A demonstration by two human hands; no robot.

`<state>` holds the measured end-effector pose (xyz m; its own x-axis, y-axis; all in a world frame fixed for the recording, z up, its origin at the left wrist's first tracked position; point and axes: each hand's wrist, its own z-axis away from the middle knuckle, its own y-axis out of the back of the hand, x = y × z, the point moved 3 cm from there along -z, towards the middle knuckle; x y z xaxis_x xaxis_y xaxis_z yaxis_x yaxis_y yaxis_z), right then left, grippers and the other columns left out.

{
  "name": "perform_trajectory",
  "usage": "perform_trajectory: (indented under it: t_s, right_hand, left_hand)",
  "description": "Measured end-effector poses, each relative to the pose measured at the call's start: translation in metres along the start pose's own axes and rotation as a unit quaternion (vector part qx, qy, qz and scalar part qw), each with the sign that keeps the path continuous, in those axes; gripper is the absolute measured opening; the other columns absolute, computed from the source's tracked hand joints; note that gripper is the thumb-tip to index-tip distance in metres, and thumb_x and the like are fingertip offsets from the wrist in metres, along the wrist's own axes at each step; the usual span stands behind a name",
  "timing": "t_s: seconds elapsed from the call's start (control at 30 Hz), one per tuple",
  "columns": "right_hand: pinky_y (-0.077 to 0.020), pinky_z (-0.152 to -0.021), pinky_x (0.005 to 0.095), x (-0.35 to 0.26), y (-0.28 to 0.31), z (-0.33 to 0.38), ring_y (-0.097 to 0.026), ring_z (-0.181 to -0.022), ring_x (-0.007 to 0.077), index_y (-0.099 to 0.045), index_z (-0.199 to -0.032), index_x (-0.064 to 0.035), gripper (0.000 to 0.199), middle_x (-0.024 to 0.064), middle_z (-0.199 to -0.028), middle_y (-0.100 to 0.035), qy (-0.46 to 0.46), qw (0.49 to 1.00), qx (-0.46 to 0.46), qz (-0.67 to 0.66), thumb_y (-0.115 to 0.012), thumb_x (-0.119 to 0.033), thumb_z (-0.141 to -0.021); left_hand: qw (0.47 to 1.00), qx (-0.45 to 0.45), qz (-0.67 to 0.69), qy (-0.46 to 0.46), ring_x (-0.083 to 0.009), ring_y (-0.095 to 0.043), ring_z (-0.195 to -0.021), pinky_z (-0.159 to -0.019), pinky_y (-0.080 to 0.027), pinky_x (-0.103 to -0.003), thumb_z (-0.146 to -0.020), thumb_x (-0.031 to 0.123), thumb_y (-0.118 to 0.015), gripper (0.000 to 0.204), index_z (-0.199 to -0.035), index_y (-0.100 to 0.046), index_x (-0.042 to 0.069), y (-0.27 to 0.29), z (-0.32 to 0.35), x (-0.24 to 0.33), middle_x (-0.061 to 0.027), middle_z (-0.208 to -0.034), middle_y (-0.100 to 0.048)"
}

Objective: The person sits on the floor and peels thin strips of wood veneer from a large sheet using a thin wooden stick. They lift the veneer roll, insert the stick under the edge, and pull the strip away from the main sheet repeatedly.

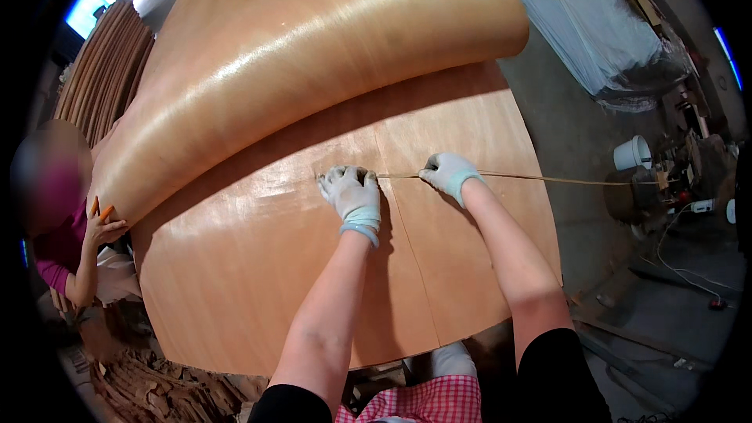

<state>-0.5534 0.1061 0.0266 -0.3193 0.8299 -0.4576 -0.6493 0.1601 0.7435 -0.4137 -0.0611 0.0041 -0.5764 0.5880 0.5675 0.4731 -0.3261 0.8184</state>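
A long narrow brown strip [548,178], perhaps tape, stretches across the thin wood sheet [298,274] from the right. My right hand [449,175], in a pale glove, pinches it near the sheet's surface. Left of the sheet's seam, my gloved left hand [350,190] has its fingers curled down at the strip's other end; the fingertips are partly hidden. Between my hands the strip crosses the seam, which runs toward my body. Beyond both hands, a large wood sheet [337,47] is bent over in a big curl and casts a shadow.
At the left edge, a person [63,211] in a magenta top has a hand at the curl's end. Stacked sheets [106,70] stand behind them. A wrapped bundle [595,23], a white bucket [631,153] and cables [681,266] lie to the right. Scraps [164,392] pile at lower left.
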Motion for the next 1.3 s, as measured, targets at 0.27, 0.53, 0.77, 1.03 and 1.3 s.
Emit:
perform_trajectory:
  t_s: [0.27,0.53,0.77,1.03,1.3]
  right_hand:
    - [-0.0512,-0.084,0.0407,0.007,0.004,0.008,-0.067,-0.091,0.0338,-0.07,-0.103,-0.0025,0.033,0.02,-0.097,-0.07,-0.006,0.998,-0.027,-0.051,-0.066,-0.03,-0.085]
    - [-0.0433,-0.1,0.0416,0.028,0.001,0.07,-0.053,-0.119,0.0379,-0.06,-0.123,-0.0027,0.041,0.0211,-0.123,-0.059,0.128,0.93,0.343,0.026,-0.061,-0.026,-0.09]
    - [-0.0233,-0.116,0.0477,0.079,-0.089,0.122,-0.032,-0.138,0.0389,-0.042,-0.14,0.0026,0.05,0.0232,-0.149,-0.034,-0.052,0.938,0.318,0.123,-0.044,-0.024,-0.097]
    - [-0.0149,-0.118,0.0482,0.02,-0.116,0.114,-0.026,-0.142,0.0364,-0.039,-0.144,-0.0031,0.054,0.0177,-0.154,-0.03,0.112,0.976,0.155,0.101,-0.04,-0.03,-0.097]
    - [-0.0393,-0.1,0.0456,0.049,-0.041,0.078,-0.051,-0.113,0.0312,-0.064,-0.118,-0.0138,0.033,0.0081,-0.12,-0.06,0.016,0.975,0.216,0.047,-0.06,-0.028,-0.089]
  left_hand:
    - [0.995,-0.05,-0.087,-0.011,-0.0375,-0.01,-0.147,-0.119,-0.004,-0.049,-0.075,0.056,-0.069,0.107,-0.146,-0.024,-0.009,0.007,0.057,0.045,-0.0267,-0.156,-0.015]
    - [0.991,-0.08,-0.108,0.019,-0.0369,-0.007,-0.147,-0.119,-0.002,-0.049,-0.077,0.06,-0.064,0.108,-0.146,-0.021,-0.012,0.008,0.062,0.031,-0.0253,-0.158,-0.013]
    - [0.967,-0.076,-0.24,-0.041,-0.0373,-0.021,-0.144,-0.119,-0.008,-0.049,-0.095,0.035,-0.045,0.067,-0.144,-0.03,-0.009,0.024,0.073,-0.033,-0.0254,-0.153,-0.027]
    - [0.99,-0.095,-0.091,-0.055,-0.0362,-0.024,-0.143,-0.119,-0.011,-0.048,-0.088,0.041,-0.057,0.072,-0.14,-0.039,-0.005,-0.009,0.094,0.026,-0.0229,-0.15,-0.033]
    - [0.993,-0.054,-0.1,-0.034,-0.0369,-0.027,-0.14,-0.118,-0.014,-0.05,-0.079,0.046,-0.068,0.083,-0.139,-0.04,-0.004,-0.011,0.092,0.027,-0.0216,-0.148,-0.036]
